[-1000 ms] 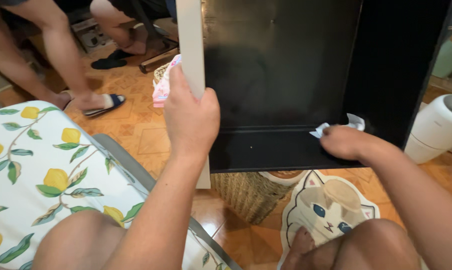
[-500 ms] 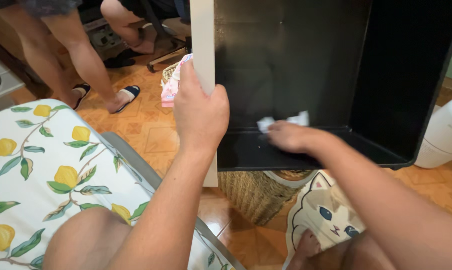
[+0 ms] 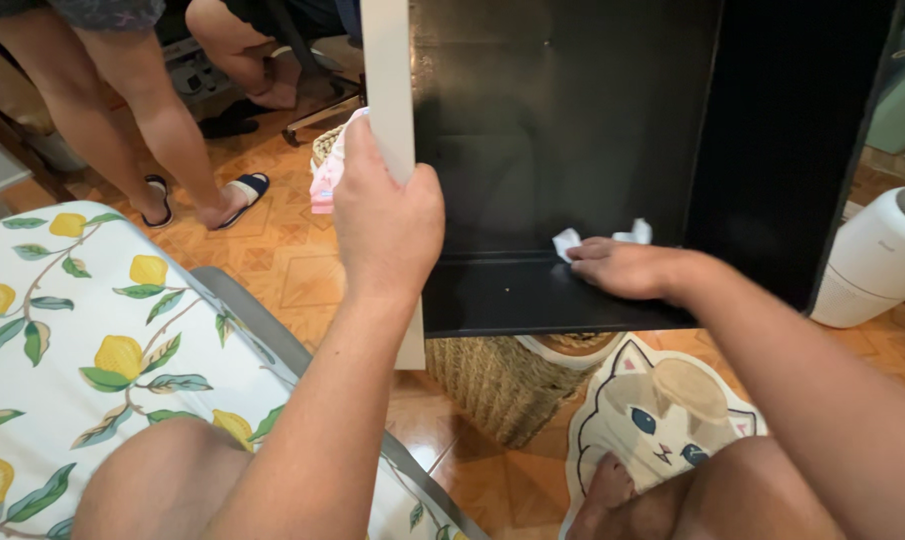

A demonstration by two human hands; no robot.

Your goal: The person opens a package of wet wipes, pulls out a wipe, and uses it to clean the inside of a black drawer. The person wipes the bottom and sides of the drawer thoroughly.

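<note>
The left hand [image 3: 384, 225] is wrapped tight around the white front edge [image 3: 389, 90] of a black drawer [image 3: 562, 120] held upright. The right hand [image 3: 624, 268] lies flat, fingers together, pressing a crumpled white wipe [image 3: 570, 240] onto the drawer's lower inner wall, near the back panel. Below sit a woven basket [image 3: 497, 385] and a cat-face mat [image 3: 662, 410] on the tiled floor [image 3: 292, 270].

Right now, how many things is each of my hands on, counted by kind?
Black drawer, white front edge in left hand grip: 1
White wipe under right hand: 1
Total: 2
</note>
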